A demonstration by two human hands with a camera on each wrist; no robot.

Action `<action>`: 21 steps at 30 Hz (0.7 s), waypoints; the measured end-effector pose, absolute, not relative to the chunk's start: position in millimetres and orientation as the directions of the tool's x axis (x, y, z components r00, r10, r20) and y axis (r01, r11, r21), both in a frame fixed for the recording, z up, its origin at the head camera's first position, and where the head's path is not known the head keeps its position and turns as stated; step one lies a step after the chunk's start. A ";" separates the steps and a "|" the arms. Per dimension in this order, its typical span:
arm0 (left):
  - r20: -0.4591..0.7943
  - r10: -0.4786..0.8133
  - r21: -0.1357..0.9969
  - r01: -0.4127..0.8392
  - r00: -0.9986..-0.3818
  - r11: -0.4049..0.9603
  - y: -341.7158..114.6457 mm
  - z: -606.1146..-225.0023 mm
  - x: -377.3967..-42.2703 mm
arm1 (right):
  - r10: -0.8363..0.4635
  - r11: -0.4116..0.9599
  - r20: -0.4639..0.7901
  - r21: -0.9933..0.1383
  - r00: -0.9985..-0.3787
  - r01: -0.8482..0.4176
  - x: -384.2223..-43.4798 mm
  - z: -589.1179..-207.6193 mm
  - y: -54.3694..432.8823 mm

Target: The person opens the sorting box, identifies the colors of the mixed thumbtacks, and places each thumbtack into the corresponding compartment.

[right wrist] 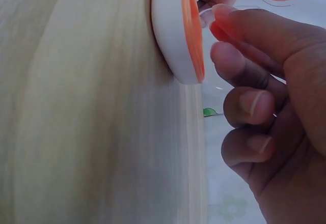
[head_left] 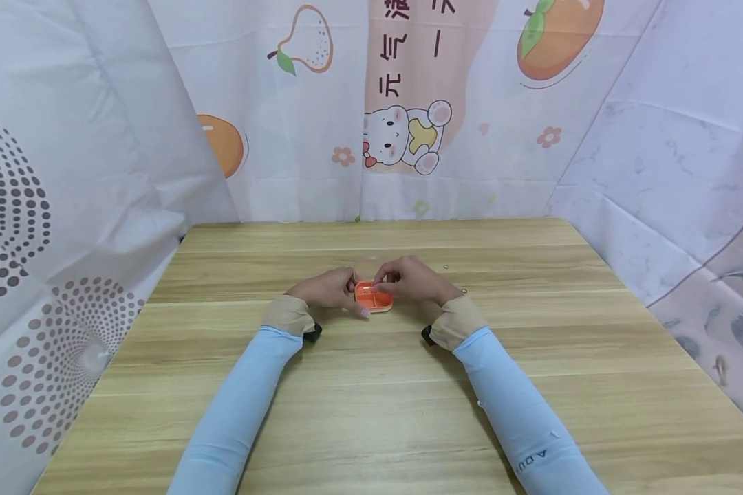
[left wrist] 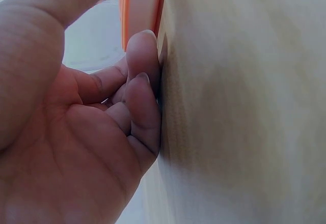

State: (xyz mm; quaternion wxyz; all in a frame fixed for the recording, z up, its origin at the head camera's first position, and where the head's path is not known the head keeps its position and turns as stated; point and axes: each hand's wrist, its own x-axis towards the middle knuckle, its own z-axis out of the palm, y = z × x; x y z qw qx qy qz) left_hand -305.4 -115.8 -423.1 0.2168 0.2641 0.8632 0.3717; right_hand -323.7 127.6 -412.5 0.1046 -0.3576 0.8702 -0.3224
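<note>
A small pill box (head_left: pixel 374 300) with an orange divided inside, a white outer shell and a raised clear lid (head_left: pixel 367 267) rests on the table. My left hand (head_left: pixel 329 289) grips its left side, thumb along the front and fingers at the back. In the left wrist view, the curled fingers (left wrist: pixel 142 81) lie against the tabletop beside the orange rim. My right hand (head_left: pixel 411 280) is over the box's back right, its thumb and index fingertips close together. The right wrist view has those fingers (right wrist: pixel 249 102) curled beside the rim; whether anything tiny is between them is unclear.
Two tiny ring-like pieces, one farther back (head_left: pixel 446 266) and one nearer (head_left: pixel 464 290), lie on the wooden table (head_left: pixel 371 412) right of the box. A printed curtain (head_left: pixel 297 137) hangs behind the table's back edge, and more sheets hang at both sides.
</note>
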 end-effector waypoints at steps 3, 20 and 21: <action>-0.181 0.615 0.755 0.292 -0.767 0.586 -115.4 -423.5 -305.7 | -0.693 0.531 0.038 -0.648 -0.720 -0.545 -324.9 -412.6 131.4; -0.179 0.608 0.743 0.299 -0.774 0.599 -115.7 -425.9 -307.1 | -0.658 0.549 0.009 -0.680 -0.753 -0.487 -331.1 -408.0 160.7; -0.180 0.603 0.738 0.299 -0.777 0.605 -115.5 -425.5 -306.8 | -0.652 0.550 0.005 -0.685 -0.759 -0.477 -331.7 -407.4 162.6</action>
